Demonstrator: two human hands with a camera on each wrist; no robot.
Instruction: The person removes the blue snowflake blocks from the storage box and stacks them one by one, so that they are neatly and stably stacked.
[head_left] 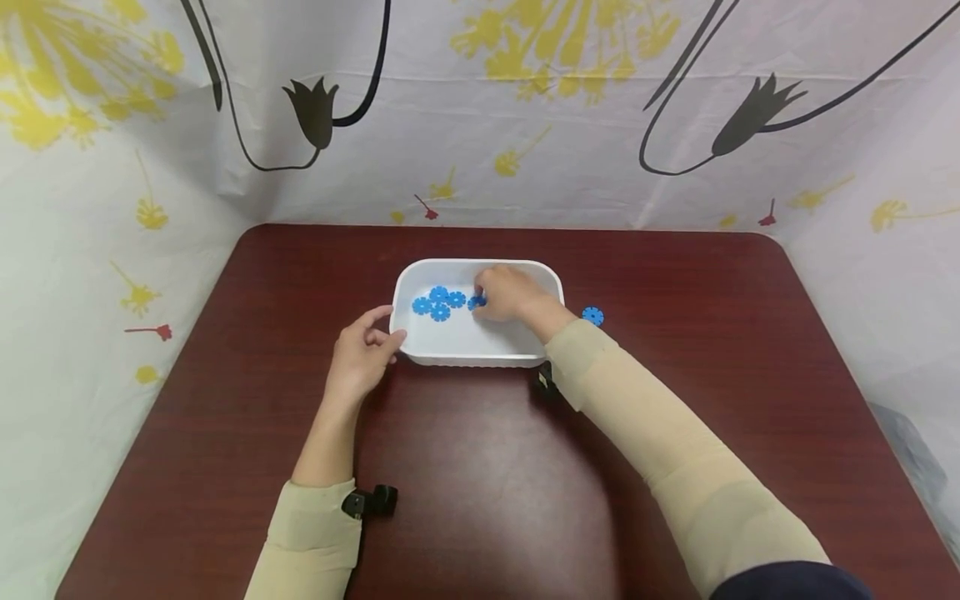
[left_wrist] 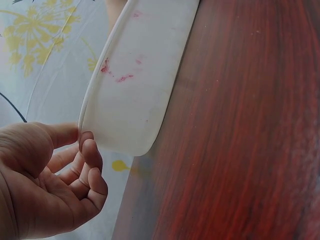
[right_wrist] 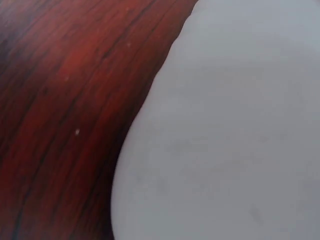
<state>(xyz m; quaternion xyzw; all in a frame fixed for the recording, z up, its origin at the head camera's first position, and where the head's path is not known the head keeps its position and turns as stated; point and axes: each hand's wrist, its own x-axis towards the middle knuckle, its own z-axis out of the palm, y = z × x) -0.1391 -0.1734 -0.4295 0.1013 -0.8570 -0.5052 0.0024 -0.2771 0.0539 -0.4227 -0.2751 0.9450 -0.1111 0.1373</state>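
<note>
Closest to the head cam is the right sleeve (head_left: pixel 675 467), crossing the tray's (head_left: pixel 480 361) near right corner. The right hand (head_left: pixel 510 293) is inside the tray, pinching a blue disc (head_left: pixel 473 303). Four more discs (head_left: pixel 440 313) sit bunched left of it, and a stray disc (head_left: pixel 592 316) lies just outside the tray's right end. They look light, stiff, maybe slick, hardly fragile; I'd grab the notched edges.

Left wrist: left hand (left_wrist: pixel 55 180) has the tray's rim between thumb and fingers. Probably light plastic.

Right wrist: just tray wall, in the way, and tabletop (right_wrist: pixel 65 120); can't tell the grip from there.
</note>
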